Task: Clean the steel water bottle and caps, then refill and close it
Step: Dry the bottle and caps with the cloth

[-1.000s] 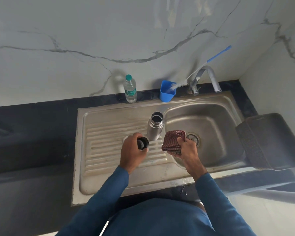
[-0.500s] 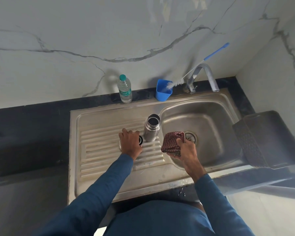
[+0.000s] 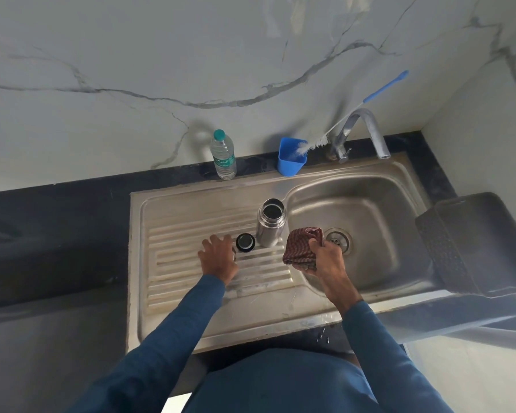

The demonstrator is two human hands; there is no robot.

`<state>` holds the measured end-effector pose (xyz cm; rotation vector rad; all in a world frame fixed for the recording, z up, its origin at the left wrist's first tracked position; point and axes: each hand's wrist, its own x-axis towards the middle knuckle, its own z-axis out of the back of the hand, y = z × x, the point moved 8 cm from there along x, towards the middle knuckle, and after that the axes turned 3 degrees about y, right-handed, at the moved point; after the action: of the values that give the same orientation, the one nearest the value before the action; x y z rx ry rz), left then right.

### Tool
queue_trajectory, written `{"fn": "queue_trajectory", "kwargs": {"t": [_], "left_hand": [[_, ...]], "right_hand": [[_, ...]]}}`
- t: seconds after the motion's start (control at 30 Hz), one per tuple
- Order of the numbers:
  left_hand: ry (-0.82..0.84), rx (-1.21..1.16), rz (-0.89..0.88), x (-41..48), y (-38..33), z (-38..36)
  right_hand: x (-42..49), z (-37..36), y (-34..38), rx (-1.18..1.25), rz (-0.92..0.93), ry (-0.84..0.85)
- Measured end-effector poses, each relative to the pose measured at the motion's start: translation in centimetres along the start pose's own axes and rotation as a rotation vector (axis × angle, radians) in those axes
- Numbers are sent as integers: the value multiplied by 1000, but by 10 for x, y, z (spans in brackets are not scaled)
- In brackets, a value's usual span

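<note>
Mid-frame, the right hand [image 3: 325,260] is gripping a cloth [image 3: 302,248] by the bottle [image 3: 270,223] while the left hand [image 3: 218,257] is resting beside the cap [image 3: 245,242] (its grip I cannot tell).

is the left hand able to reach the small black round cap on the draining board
Probably yes: the left hand sits right beside the small black round cap, nothing blocking the way; the open steel bottle stands on the cap's far side.

White grey-veined marble wall [image 3: 191,55] behind a dark countertop [image 3: 57,234] in a corner.
</note>
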<state>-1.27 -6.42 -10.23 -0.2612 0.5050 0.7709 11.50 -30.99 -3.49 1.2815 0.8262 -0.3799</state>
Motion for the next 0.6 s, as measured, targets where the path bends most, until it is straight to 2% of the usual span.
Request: {"fn": "queue_trajectory", "kwargs": {"t": [0.3,0.47,0.6], "left_hand": [[-45,-194,-46,-34,7,4],[-25,-600,-160,-76,-14,13],[9,-897,-295,-116,-57,30]], "right_hand": [[-11,9,0,-5,37,50],[-19,29,0,1,56,63],[-25,52,0,47,88,131]]}}
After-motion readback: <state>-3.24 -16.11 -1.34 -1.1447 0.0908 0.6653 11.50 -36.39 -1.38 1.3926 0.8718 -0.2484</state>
